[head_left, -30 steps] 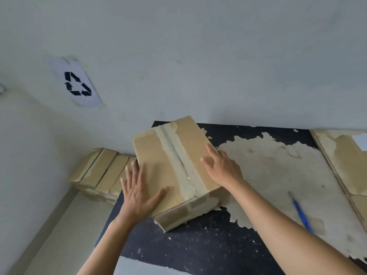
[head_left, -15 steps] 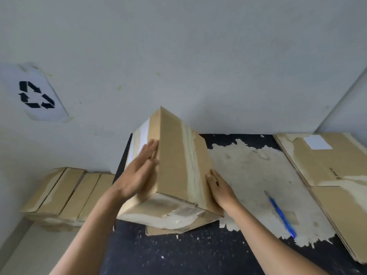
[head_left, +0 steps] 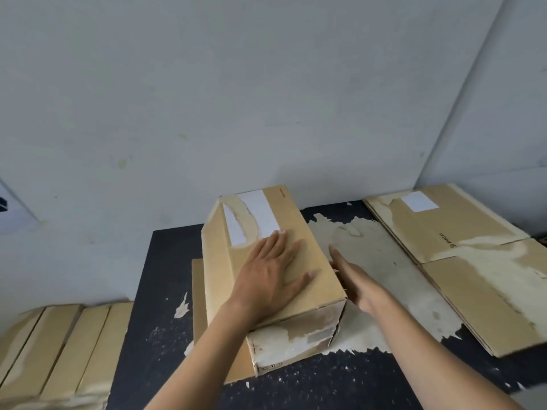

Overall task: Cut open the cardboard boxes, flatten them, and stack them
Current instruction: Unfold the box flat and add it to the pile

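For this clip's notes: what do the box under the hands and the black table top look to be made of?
The box looks like plain brown corrugated cardboard, matte, with its outer paper torn off in pale patches and a white label partly peeled away. The table top looks like a board under a thin matte black coating: the black has flaked off over a wide pale area and left chips. Wood or fibreboard beneath, I cannot tell.

Soft, even, cool light fills the scene with no glare. The wall [head_left: 266, 84] looks flat and pale. Only faint shadows lie under the box [head_left: 275, 279] on the dark worktop [head_left: 165, 261]. Wide-angle distortion bends edges near the corners, and detail is slightly soft throughout.
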